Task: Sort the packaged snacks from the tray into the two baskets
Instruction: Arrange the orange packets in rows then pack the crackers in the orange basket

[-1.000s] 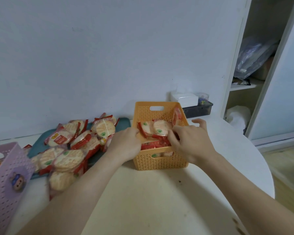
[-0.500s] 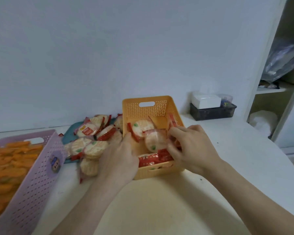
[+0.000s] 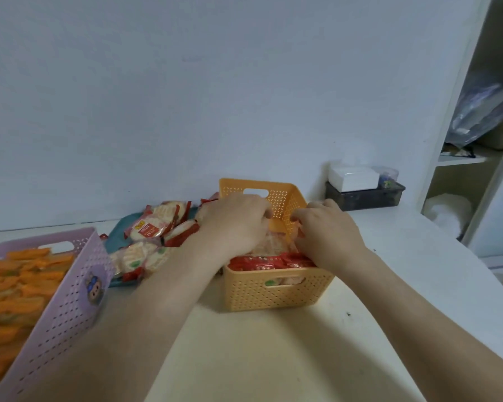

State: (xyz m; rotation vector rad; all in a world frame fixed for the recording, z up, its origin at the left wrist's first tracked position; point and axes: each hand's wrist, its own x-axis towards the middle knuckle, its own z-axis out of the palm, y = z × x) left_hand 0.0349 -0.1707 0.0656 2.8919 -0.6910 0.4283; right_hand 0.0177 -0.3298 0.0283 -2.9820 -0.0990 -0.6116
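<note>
An orange basket [image 3: 276,294] stands at the table's middle, holding red-edged rice cracker packets [image 3: 269,261]. Both hands reach down into it. My left hand [image 3: 234,224] is over the basket's left side with fingers curled onto the packets inside. My right hand [image 3: 327,235] is at the right side, its curled fingers on a packet standing against the wall. What each fingertip grips is hidden. To the left, a teal tray [image 3: 118,232] carries several more cracker packets [image 3: 150,227]. A lilac basket [image 3: 67,300] at the near left is full of orange packets [image 3: 12,280].
A dark box with a white carton [image 3: 353,177] sits against the wall behind the orange basket. A white shelf unit [image 3: 474,158] stands at the right. The round table's edge [image 3: 485,274] curves away on the right. Bare tabletop lies in front of the orange basket.
My left hand has moved from the basket's outer left wall up and into the basket. My right hand has stayed at the right inner wall. The view has swung left and downward.
</note>
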